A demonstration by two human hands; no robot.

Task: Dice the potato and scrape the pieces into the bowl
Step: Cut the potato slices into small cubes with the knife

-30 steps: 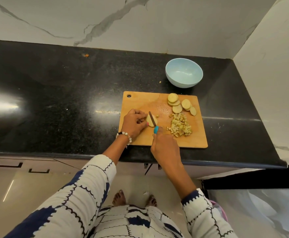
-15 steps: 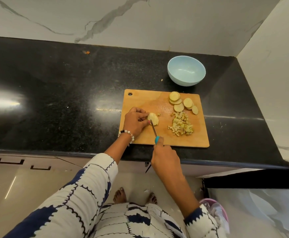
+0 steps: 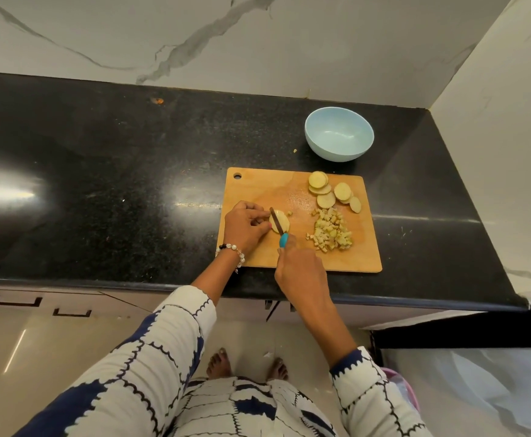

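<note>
Knife (image 3: 277,224) now back across the potato slice (image 3: 280,221) after lying clear below it half a second ago, right hand (image 3: 300,271) shifted up toward the slice, left hand (image 3: 246,227) fingertips resettled on its left edge.

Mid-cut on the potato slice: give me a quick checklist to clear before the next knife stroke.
1. Knife blade lies across the potato slice: ok.
2. Right hand grips the blue handle: ok.
3. Left hand pins the slice; fingertips sit right beside the blade: not ok, tuck them.
4. Slice flat on the cutting board: ok.
5. Diced pile clear of the cut: ok.
6. Bowl empty and beyond the board: ok.
</note>
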